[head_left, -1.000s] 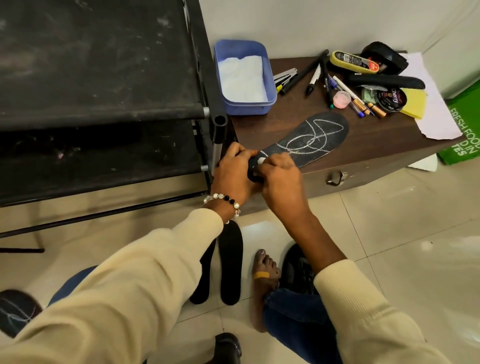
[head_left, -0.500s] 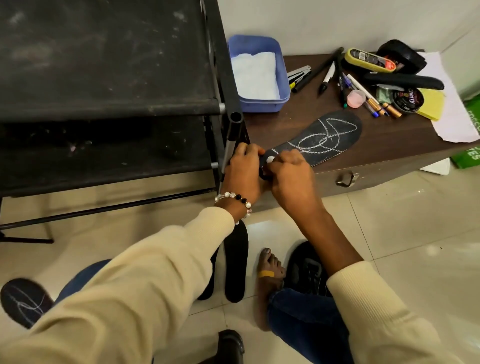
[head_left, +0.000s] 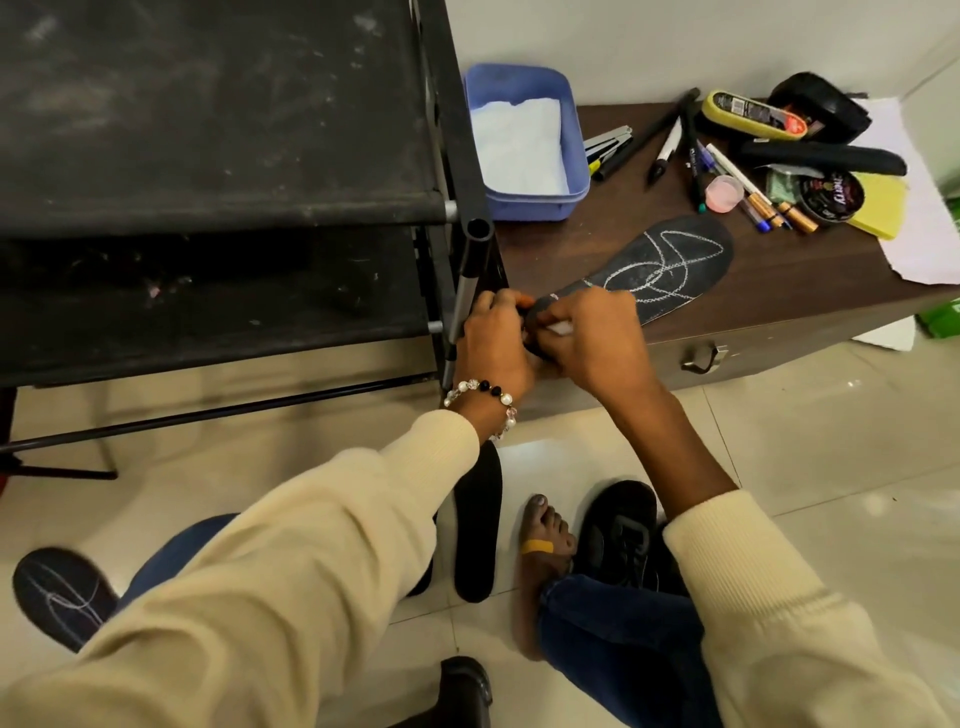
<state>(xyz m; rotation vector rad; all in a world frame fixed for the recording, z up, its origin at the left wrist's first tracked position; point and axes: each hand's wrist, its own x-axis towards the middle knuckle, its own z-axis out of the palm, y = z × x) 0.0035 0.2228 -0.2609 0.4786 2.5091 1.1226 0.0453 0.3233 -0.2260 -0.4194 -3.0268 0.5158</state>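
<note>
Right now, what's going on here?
A seated person is marking a black insole that lies on the brown cabinet top. The left hand holds its heel end at the cabinet's front edge, while the right hand pinches a small white piece, likely chalk, against it. White looping lines already cover the forefoot. A second marked insole and two plain insoles lie on the floor.

sleeves: cream ribbed knit | left wrist: pearl-and-black bead bracelet (head_left: 480, 397) | trousers: blue denim
</note>
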